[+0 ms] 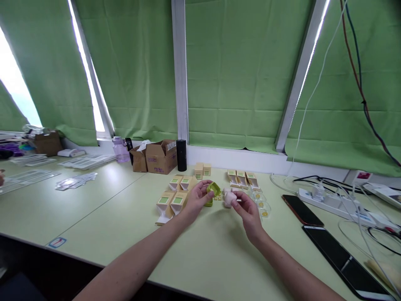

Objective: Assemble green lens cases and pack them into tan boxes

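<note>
My left hand (199,197) pinches a small yellow-green plastic case (214,188), tilted so that its hollow inside shows. Another green piece below it is partly covered by my fingers. In my right hand (247,211), between thumb and fingers, is a small whitish-pink block (230,198); similar pale pieces sit right behind it. Small yellow pieces (217,198) lie between the hands. Beside my left hand stand several open cardboard boxes (178,201) with green labels. Clear plastic packs (263,207) with yellow centres lie just right of my right hand.
More small boxes (240,177) stand farther back. Phones (341,255) and a white power strip (335,205) with tangled cables are at right. A cardboard carton (161,156), black cylinder (181,155) and purple bottle (120,149) stand back left, near paper sheets (86,161).
</note>
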A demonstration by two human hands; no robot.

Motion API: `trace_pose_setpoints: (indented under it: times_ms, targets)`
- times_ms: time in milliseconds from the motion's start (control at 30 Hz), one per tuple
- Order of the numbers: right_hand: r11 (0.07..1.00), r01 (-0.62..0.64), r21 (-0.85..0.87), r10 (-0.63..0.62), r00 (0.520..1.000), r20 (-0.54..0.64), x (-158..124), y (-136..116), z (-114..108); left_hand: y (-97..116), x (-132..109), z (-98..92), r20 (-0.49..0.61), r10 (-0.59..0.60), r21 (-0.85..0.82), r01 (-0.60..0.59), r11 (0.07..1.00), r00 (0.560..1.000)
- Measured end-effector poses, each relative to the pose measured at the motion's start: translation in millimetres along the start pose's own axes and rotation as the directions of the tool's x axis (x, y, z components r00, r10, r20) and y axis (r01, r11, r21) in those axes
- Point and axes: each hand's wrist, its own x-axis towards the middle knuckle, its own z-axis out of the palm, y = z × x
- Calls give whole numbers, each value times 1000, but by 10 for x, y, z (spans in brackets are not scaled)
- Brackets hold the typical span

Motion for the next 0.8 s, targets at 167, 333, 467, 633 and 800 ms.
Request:
trace_pose_setpoints:
  times_ms: [167,333,467,633,800]
  targets:
    - [936,-115,333,124,992,-6,-76,-16,148,-16,4,4,-34,5,35,-3,999,999]
    - [885,-190,425,183,981,58,-44,-132,186,-43,-1,1,-39,5,88,-2,996,999]
    - [923,-167,347,158,986,56,45,-209,202,-57,-3,22,-36,27,105,-23,994,999]
    - [960,-125,251,136,990,-29,210,-212,203,-69,8,40,-44,42,113,-37,993,998]
    - [935,-133,329,176,979,-105,326,-149,266,-55,24,46,-91,58,134,-45,990,994]
